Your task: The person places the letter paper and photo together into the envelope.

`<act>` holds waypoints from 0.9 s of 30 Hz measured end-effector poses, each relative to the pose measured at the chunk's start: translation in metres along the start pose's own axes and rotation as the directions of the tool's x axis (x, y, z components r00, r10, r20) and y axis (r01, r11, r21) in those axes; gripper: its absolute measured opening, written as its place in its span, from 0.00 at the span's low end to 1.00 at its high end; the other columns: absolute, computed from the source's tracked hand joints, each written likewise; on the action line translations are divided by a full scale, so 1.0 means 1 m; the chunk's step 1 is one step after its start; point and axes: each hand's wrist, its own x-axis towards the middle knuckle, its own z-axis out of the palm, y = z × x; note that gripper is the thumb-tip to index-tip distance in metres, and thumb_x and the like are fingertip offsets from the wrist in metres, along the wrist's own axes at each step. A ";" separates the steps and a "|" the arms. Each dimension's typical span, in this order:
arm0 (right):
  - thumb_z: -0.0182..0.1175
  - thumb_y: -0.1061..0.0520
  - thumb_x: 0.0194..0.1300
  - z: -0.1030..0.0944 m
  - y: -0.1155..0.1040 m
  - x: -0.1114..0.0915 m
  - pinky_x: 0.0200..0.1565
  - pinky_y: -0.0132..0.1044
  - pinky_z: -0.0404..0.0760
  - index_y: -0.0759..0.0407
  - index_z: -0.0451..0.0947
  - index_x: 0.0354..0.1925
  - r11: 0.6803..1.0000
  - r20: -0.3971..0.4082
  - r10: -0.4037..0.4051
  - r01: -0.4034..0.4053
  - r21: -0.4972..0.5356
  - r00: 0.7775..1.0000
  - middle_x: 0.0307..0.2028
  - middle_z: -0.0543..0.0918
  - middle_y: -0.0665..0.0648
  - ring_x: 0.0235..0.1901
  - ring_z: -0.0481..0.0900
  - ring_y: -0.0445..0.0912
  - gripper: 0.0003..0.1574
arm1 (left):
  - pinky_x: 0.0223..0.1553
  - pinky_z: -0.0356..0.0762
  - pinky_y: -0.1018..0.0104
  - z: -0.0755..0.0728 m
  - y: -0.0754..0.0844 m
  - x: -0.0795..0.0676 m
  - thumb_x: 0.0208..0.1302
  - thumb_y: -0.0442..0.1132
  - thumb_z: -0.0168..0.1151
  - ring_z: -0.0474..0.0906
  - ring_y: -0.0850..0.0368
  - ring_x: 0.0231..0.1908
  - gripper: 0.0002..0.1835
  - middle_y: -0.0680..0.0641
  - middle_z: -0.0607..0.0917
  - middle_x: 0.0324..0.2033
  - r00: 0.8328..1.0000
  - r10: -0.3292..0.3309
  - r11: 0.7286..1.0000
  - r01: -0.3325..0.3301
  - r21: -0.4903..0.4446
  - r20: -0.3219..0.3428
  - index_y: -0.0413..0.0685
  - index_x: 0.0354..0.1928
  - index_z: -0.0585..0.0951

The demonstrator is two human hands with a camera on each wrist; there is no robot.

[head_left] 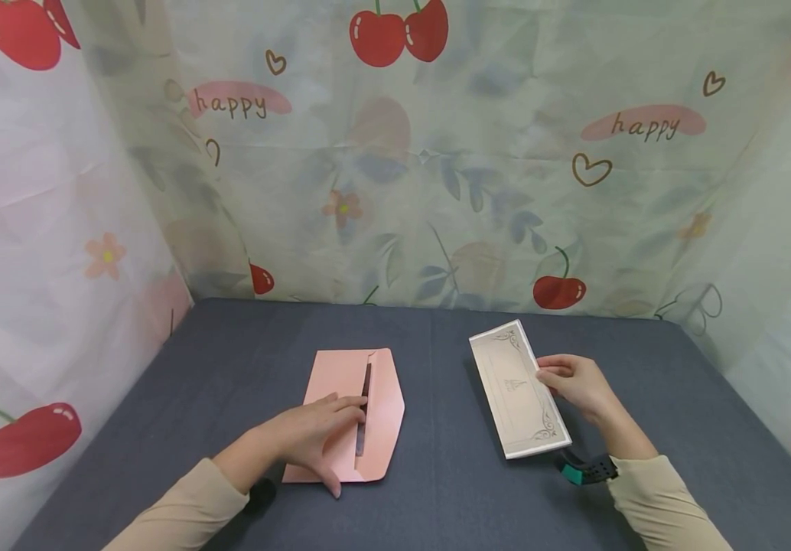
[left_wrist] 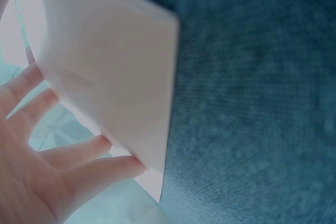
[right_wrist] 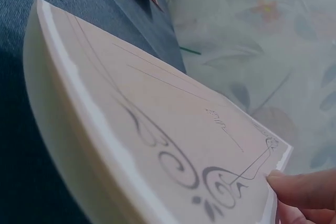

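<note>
A pink envelope (head_left: pixel 333 367) lies on the dark cloth with its pointed flap (head_left: pixel 385 413) turned out to the right and a dark slit showing at its mouth. My left hand (head_left: pixel 316 432) rests over it, fingertips at that slit and thumb by the near edge. In the left wrist view the fingers (left_wrist: pixel 92 171) are spread fairly straight against the pale paper (left_wrist: pixel 121 66). My right hand (head_left: pixel 577 383) pinches the right edge of a cream folded card (head_left: pixel 515 394) with grey scrollwork, holding it tilted. The right wrist view shows the card's layers (right_wrist: pixel 105 150) slightly parted.
Dark blue cloth (head_left: pixel 433 505) covers the table. White curtains with cherries, hearts and "happy" lettering (head_left: pixel 430 191) stand behind and at both sides. A black strap with a green piece (head_left: pixel 584 471) is at the right wrist, just below the card.
</note>
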 end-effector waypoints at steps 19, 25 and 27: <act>0.57 0.60 0.63 0.004 -0.109 -0.065 0.39 0.38 0.82 0.71 0.73 0.53 0.996 0.086 0.011 -0.018 0.084 0.996 0.45 0.82 0.69 0.35 0.80 0.42 0.22 | 0.66 0.59 0.47 -0.002 0.001 0.000 0.31 0.67 0.73 0.64 0.47 0.65 0.49 0.45 0.63 0.68 1.000 -0.018 1.000 0.018 -0.010 0.013 0.51 0.57 0.69; 0.56 0.61 0.64 0.011 -0.110 -0.063 0.40 0.40 0.83 0.71 0.73 0.53 0.995 0.103 0.000 -0.010 0.102 0.995 0.44 0.82 0.68 0.34 0.81 0.41 0.21 | 0.68 0.56 0.47 -0.003 0.003 0.000 0.30 0.66 0.74 0.64 0.48 0.66 0.49 0.45 0.63 0.68 0.999 -0.032 0.999 0.033 -0.033 0.027 0.52 0.56 0.69; 0.56 0.61 0.64 0.013 -0.110 -0.063 0.41 0.40 0.83 0.71 0.73 0.53 0.994 0.106 -0.001 -0.011 0.109 0.994 0.44 0.82 0.68 0.34 0.81 0.41 0.21 | 0.69 0.55 0.47 -0.004 0.004 0.001 0.30 0.66 0.74 0.63 0.49 0.66 0.49 0.46 0.62 0.68 0.998 -0.045 0.998 0.047 -0.041 0.039 0.53 0.57 0.69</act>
